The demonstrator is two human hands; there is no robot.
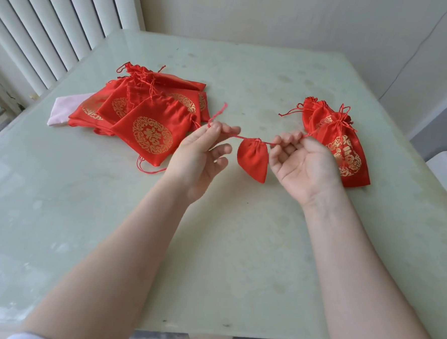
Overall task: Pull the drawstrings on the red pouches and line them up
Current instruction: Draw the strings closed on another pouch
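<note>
Both hands are pinching the same red cord and pulling it apart sideways. The left hand has one end of the drawstring squeezed between thumb and fingertips, spare fingers loosely fanned out, and the loose tail of the cord sticks up just past the pinch. The right hand pinches the other end the same way, palm turned up. Hanging right between the two pinches is the pouch, off the table, mouth already gathered into a tight little neck, body drooping down to a point.

Looks like the cinch is pretty much done, so there's probably no need to yank harder; an even pull from both sides should keep the neck centred and not twisted. Satin like that likely slides, so a firm pinch close to the neck helps.

Just beyond the right hand sits the closed bunch, overlapping rather than in a neat row. That's the likely drop spot. Out past the left hand is the pile of flat open ones, partly lying on a pink cloth.
</note>
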